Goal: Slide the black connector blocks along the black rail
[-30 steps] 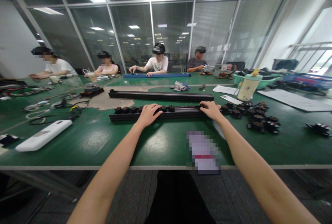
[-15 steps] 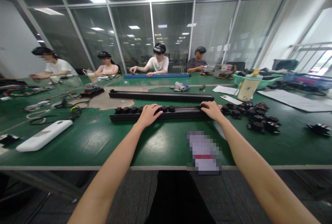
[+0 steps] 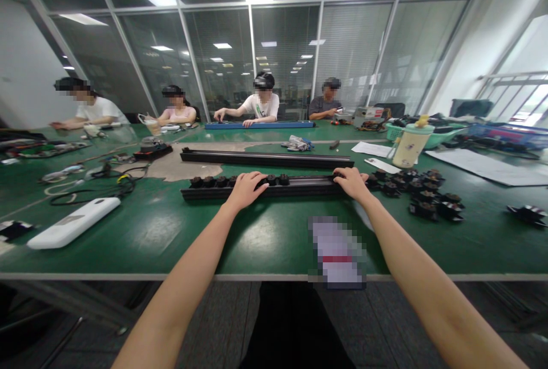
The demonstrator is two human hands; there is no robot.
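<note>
A long black rail lies crosswise in front of me, with several round black parts seated in a row along its left half. My left hand is closed over the middle of the rail, thumb along the near side, covering some of the parts. At the rail's right end, my right hand has its fingers closed around a small black part, mostly hidden under the fingertips. To the right of that hand is a cluster of loose black parts.
Behind lies a second black rail. A white device rests at left, a blurred phone-like object near the front edge. A cream tumbler, papers and a green basket stand right. Several people sit across the table.
Both hands keep nearly the same places on the rail. The whole view has shifted only very slightly.
</note>
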